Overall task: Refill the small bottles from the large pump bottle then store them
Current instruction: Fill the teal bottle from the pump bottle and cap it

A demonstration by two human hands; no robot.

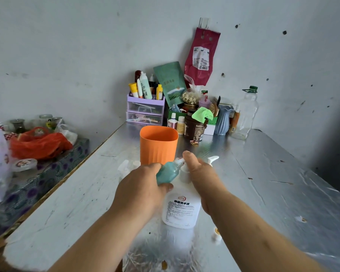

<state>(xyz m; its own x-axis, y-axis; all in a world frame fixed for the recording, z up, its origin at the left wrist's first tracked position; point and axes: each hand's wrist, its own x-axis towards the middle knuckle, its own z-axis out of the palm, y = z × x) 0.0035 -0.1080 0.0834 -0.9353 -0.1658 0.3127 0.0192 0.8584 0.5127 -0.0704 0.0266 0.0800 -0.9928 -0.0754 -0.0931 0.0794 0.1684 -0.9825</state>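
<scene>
A large white pump bottle (182, 209) with a printed label stands on the foil-covered table (263, 183). My left hand (139, 185) grips a small teal bottle (168, 172), tilted with its open neck against the pump's spout. My right hand (201, 173) rests on top of the pump head, thumb raised. Behind my left hand stand two small clear bottles (126, 167), partly hidden. A white pump top (213, 160) shows just beyond my right hand. A small white cap (216, 234) lies on the table near my right forearm.
An orange cup (158, 146) stands right behind the hands. At the back are a purple drawer organiser (144, 108) with tubes, a brown tub (194, 127), a blue vase (223, 120) and a clear empty bottle (245, 114). A red bag (37, 144) lies on the left side table.
</scene>
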